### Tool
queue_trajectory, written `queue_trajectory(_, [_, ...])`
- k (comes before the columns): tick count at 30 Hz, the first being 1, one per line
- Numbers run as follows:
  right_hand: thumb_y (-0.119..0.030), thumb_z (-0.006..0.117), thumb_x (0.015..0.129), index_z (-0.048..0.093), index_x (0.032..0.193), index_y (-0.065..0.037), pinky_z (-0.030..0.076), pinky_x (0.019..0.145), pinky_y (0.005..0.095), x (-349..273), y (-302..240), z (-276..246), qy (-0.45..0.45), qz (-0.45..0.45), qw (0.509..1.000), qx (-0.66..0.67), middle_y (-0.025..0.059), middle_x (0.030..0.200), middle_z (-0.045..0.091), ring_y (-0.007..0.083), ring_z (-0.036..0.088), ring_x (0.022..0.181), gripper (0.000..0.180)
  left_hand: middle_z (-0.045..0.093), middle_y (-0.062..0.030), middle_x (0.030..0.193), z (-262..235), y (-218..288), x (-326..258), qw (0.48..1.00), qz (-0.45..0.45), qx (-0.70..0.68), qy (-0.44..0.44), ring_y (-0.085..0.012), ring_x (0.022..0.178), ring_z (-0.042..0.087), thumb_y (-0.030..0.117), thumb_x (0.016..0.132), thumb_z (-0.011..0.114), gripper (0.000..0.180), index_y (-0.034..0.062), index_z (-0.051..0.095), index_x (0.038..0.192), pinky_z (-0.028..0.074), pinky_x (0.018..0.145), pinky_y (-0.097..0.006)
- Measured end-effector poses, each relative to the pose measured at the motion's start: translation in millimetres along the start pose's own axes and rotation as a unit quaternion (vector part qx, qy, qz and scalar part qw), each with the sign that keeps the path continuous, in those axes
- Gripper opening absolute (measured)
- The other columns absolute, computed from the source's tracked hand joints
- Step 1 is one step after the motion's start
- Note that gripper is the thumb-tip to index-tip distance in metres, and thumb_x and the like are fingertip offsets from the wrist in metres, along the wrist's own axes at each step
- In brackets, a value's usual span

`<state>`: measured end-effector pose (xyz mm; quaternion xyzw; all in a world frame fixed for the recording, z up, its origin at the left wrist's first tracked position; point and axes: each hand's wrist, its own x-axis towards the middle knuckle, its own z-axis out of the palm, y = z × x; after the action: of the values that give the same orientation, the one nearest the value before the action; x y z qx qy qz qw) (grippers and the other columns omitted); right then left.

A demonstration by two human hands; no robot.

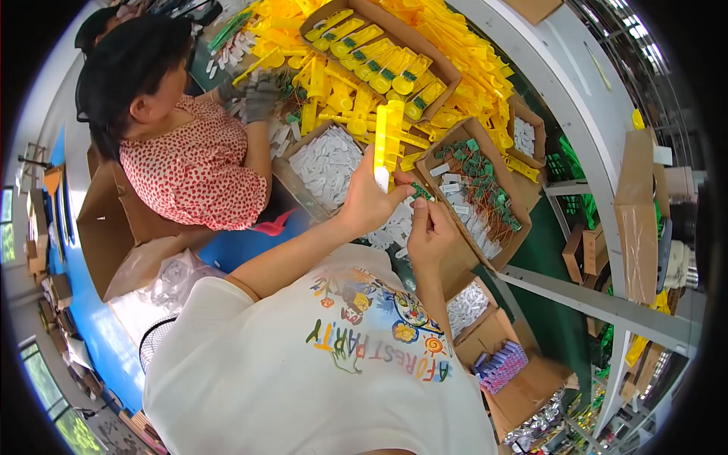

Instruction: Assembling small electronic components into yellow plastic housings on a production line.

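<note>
My left hand [368, 199] is closed around a long yellow plastic housing [390, 135], which stands upright with a white piece low on its left side. At its lower end sits a small green circuit board [421, 192], close to the left thumb tip. My right hand [431, 229] pinches this board between thumb and fingers. Just right of the hands is a cardboard box [518, 241] with green boards, thin reddish wires and white plastic pieces [476, 227]. Loose white pieces [392, 230] lie under my wrists.
A box of white parts [326, 163] stands left of my hands. Beyond lie a heap of yellow housings [478, 64] and a box rim [444, 61] around assembled ones. At left a person in grey gloves [260, 101] works. A metal rail [599, 303] and purple cells [500, 367] are at right.
</note>
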<state>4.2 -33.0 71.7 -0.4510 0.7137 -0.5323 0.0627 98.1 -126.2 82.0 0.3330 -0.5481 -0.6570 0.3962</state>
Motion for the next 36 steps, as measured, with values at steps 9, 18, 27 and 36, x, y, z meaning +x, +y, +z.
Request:
queue_trajectory(9, [-0.014,0.057,0.088,0.058,0.069,0.000,0.027,0.044,0.0250,11,4,5,-0.039,0.058,0.992,0.101,-0.0032,0.053,0.042,0.0051,0.037,0.050,0.024,0.064,-0.0101,0.089,-18,-7,10,0.998,-0.006,0.064,-0.026,-0.0213,0.077,0.064,0.008,0.076,0.067,0.044,0.0048,0.038,0.109,0.052,0.065,-0.035])
queue_trajectory(18, [-0.013,0.056,0.087,0.053,0.069,0.000,0.030,0.045,0.0264,32,-32,19,-0.108,0.056,0.991,0.055,0.0019,0.056,0.046,0.0083,0.039,0.050,0.023,0.056,-0.0075,0.114,-31,-15,20,0.856,-0.204,-0.447,-0.160,-0.0200,0.101,0.056,0.027,0.094,0.040,0.039,0.0057,0.043,0.127,0.047,0.087,-0.036])
queue_trajectory(27, [-0.010,0.059,0.083,0.049,0.069,0.002,0.033,0.046,0.0320,37,-47,27,-0.089,-0.055,0.993,-0.049,0.0109,0.057,0.047,0.0181,0.043,0.048,0.021,0.049,-0.0090,0.129,-27,-18,19,0.826,-0.215,-0.490,-0.180,-0.0213,0.117,0.048,0.022,0.095,0.039,0.042,0.0063,0.038,0.134,0.037,0.100,-0.037])
queue_trajectory(36, [-0.015,0.058,0.085,0.057,0.066,0.002,0.033,0.044,0.0301,41,-37,7,-0.160,0.084,0.981,-0.077,0.0088,0.049,0.048,0.0137,0.042,0.042,0.025,0.051,-0.0065,0.127,-12,-13,15,0.881,-0.206,-0.414,-0.105,-0.0195,0.115,0.049,0.021,0.096,0.042,0.042,0.0039,0.038,0.134,0.038,0.098,-0.033])
